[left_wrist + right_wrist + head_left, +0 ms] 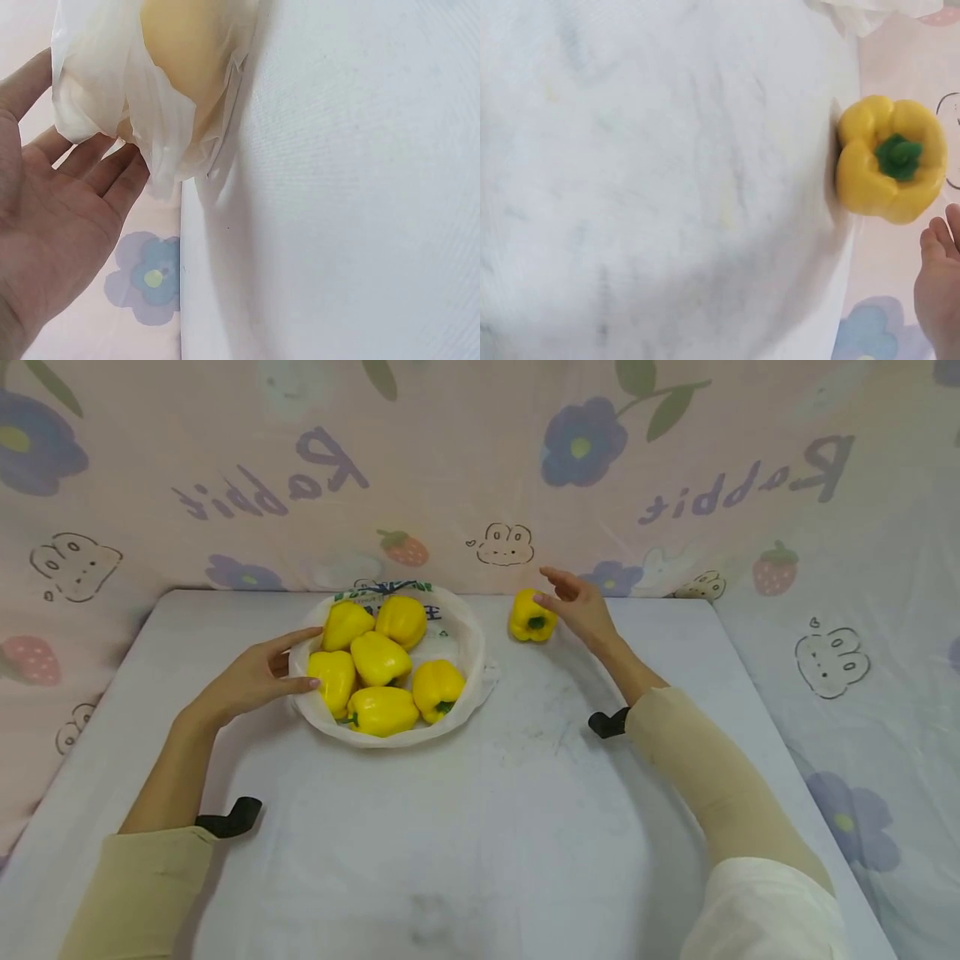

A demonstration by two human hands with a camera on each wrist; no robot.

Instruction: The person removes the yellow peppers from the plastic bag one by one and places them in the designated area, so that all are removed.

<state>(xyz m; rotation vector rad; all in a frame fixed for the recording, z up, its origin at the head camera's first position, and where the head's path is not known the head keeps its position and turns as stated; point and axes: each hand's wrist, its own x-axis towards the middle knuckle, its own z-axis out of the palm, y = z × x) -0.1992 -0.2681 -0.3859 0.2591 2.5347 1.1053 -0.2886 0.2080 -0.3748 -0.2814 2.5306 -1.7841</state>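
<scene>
Several yellow bell peppers [380,659] lie in a white plastic bag [474,647] with its rim opened wide. At the bag's left side, my left hand [243,681] rests its spread fingers and thumb against the rim. The left wrist view shows these fingers [105,169] touching the thin plastic, the palm free. A single yellow bell pepper [531,617] with a green stem stands on the table right of the bag. My right hand [588,610] is beside it with fingers extended and the thumb close to its top. In the right wrist view a gap separates pepper and fingertips.
A white-covered table [420,827] carries everything, with faint grey smudges on it. Behind it hangs a pink cloth [450,460] printed with flowers, strawberries and rabbits. A black bracket [234,818] sticks out from the left wrist, another [606,724] from the right.
</scene>
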